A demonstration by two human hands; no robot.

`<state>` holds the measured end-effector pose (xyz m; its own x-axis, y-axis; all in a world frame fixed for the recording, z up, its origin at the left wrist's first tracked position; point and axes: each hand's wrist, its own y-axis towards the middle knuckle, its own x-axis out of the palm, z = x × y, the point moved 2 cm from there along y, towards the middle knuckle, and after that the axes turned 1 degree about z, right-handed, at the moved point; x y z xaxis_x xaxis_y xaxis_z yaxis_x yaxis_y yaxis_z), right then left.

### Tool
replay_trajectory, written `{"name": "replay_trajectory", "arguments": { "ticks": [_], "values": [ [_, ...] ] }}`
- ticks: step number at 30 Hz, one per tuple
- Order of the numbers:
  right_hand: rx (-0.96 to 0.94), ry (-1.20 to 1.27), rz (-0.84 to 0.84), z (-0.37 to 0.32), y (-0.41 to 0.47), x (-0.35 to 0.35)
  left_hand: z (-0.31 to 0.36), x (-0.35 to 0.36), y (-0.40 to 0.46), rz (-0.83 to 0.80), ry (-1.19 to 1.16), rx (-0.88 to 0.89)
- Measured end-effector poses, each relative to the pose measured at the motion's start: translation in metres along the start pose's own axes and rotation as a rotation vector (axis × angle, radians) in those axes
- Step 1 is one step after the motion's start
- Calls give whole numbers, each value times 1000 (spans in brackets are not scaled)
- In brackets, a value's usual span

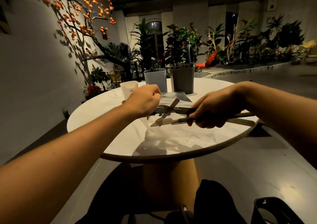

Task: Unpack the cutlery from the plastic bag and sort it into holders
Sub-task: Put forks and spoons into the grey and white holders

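Gripping a bundle of dark-handled metal cutlery (173, 114) in the right hand (214, 107), fingers curled round the handles, above the crumpled clear plastic bag (171, 138) on the round white counter (96, 114). Left hand (144, 100) curled near the fork tines; contents unclear. Standing beyond: light grey (155, 78), dark grey (182, 79) and white (128, 89) plastic holders.

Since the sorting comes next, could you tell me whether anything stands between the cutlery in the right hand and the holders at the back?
Only the left hand, raised over the plastic bag, partly fronts the white holder. The right hand's cutlery bundle has open air toward both grey holders.
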<state>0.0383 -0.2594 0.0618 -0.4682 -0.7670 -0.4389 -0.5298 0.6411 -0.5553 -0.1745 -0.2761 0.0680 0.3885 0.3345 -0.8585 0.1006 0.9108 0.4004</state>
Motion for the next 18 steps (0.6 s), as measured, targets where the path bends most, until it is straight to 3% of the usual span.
{"name": "replay_trajectory", "arguments": {
  "ticks": [4,8,13,18],
  "values": [
    [37,-15,22,3,1,-1,4,15,-7,-195,-72,14],
    [46,-1,33,14,5,-5,-3,25,-8,-51,-4,-29],
    [59,-9,-11,21,12,-8,-1,41,-7,-84,37,248],
    [56,-12,-13,24,18,-6,14,53,2,-56,0,353]
  ]
}}
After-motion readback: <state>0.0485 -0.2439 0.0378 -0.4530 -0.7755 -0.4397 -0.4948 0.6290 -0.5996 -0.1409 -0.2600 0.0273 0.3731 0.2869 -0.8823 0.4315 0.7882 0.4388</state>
